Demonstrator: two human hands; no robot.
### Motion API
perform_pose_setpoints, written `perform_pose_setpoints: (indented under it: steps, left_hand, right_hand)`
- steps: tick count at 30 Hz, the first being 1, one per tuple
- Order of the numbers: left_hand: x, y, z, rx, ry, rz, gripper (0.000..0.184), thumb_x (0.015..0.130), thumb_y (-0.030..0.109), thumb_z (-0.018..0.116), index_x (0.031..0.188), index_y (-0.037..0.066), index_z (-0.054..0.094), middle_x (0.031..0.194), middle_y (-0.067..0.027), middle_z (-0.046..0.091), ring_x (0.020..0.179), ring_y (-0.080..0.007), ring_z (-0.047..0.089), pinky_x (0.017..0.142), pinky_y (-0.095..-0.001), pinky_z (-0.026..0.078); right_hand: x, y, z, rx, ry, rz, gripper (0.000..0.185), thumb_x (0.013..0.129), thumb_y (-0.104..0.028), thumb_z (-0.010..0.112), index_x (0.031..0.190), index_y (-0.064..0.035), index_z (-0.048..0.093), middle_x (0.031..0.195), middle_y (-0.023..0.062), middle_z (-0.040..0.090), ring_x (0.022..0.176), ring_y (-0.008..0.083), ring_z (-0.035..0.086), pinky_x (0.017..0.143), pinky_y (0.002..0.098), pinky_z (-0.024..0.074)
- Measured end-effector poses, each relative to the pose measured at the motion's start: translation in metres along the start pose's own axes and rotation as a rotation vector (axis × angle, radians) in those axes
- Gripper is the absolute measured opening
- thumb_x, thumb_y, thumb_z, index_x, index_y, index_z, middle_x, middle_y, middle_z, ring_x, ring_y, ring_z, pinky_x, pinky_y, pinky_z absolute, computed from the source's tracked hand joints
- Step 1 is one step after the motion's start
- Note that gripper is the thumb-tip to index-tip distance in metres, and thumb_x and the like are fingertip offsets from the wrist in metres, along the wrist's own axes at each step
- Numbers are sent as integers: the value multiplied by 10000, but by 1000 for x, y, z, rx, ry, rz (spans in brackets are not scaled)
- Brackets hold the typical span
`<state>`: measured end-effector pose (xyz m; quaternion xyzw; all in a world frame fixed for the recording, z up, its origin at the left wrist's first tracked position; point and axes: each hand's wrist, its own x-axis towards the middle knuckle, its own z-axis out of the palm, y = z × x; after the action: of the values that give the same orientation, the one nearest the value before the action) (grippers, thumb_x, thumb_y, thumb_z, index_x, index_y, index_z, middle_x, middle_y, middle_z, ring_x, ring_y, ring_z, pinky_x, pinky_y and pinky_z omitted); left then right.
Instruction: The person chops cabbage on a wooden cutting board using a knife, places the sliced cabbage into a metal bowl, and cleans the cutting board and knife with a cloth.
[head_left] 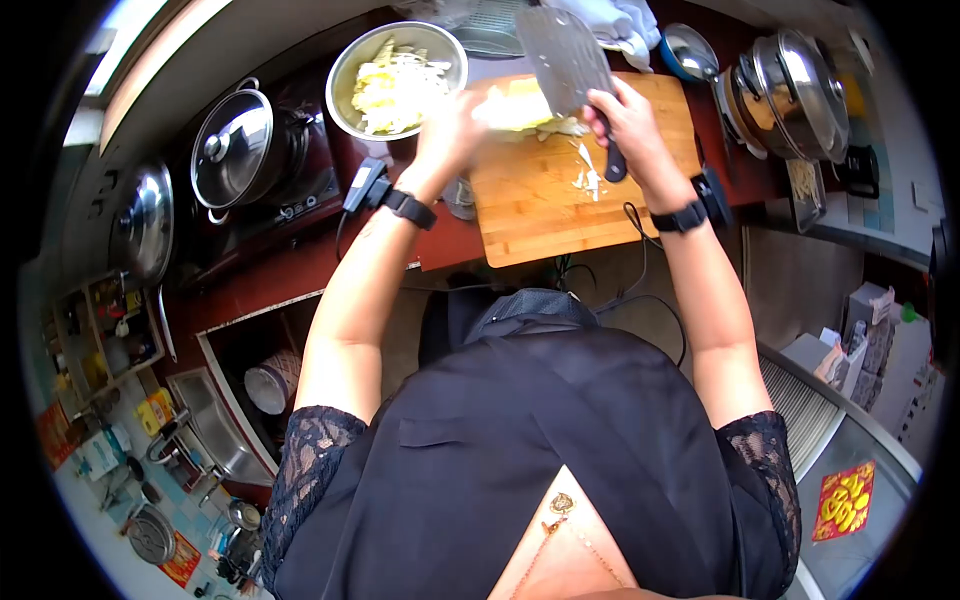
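Observation:
My right hand point(630, 125) is closed around the dark handle of a cleaver point(568, 62). Its broad grey blade is raised over the far part of a wooden cutting board point(560, 215). Left of the blade lies a pale yellow and white piece of leafy cabbage point(522, 106). My left hand point(450, 132) is beside that piece, at the board's left edge, its fingers smeared by motion. White shreds point(588, 178) are scattered on the board. Close beyond my left hand stands a metal bowl point(340, 95) holding cut cabbage point(400, 88).
A lidded pot point(232, 150) stands on the stove at left, with a large lid point(146, 222) farther left. At right are a stacked steamer pot point(795, 95) and a small blue-rimmed bowl point(688, 52). A cable point(645, 270) hangs over the counter's front edge.

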<state>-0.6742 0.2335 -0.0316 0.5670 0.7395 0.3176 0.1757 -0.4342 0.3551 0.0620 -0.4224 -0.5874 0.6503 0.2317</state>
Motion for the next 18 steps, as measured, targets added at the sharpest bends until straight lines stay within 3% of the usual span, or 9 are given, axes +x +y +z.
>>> perform_pose_setpoints:
  steps: [2,4,6,8,10,16,18]
  left_hand:
    - [5,28,16,191,-143,61,473,859,237,772,1281,63,648,1289,-147,653,1185,-337,616,1021,-432,494]
    - [10,6,60,442,81,286,567,818,231,790,1333,78,609,1303,-145,642,1217,-350,597,1035,-458,482]
    - [17,-1,80,514,66,314,551,820,176,756,1344,105,598,1285,-140,641,1212,-357,595,1027,-475,480]
    - [22,7,77,520,-122,229,382,882,146,643,1263,137,658,1208,-115,681,1076,-334,644,883,-474,543]
    - [25,16,68,574,-152,251,337,896,166,631,1228,119,672,1143,-93,702,1012,-335,658,823,-477,559]
    - [-6,67,51,543,-29,329,338,869,154,687,1201,94,665,1069,-90,697,950,-322,645,793,-449,539]
    - [-35,86,55,548,-103,254,331,842,147,707,1168,98,672,1074,-85,685,995,-305,628,828,-425,525]
  right_hand:
    - [-31,14,-34,18,104,39,116,996,-157,608,958,-48,607,739,-1,609,558,51,517,480,219,434]
    - [-59,34,-66,-6,146,64,112,996,-155,607,963,-48,608,739,-2,607,557,51,518,479,219,432]
    - [-81,61,-92,-44,211,122,110,996,-155,606,977,-47,615,739,-4,605,555,50,520,478,216,430]
    - [-103,78,-106,-54,242,166,110,998,-155,601,987,-47,618,739,-4,604,556,49,521,476,215,429]
    - [-119,92,-114,-63,246,197,108,998,-151,596,1008,-46,620,733,-6,597,549,48,517,465,217,425]
    - [-139,120,-132,0,267,238,132,989,-161,597,1043,-46,634,724,-6,592,545,51,514,470,221,433]
    - [-140,125,-137,2,264,244,136,986,-164,599,1044,-46,636,725,-5,593,548,52,516,473,224,435]
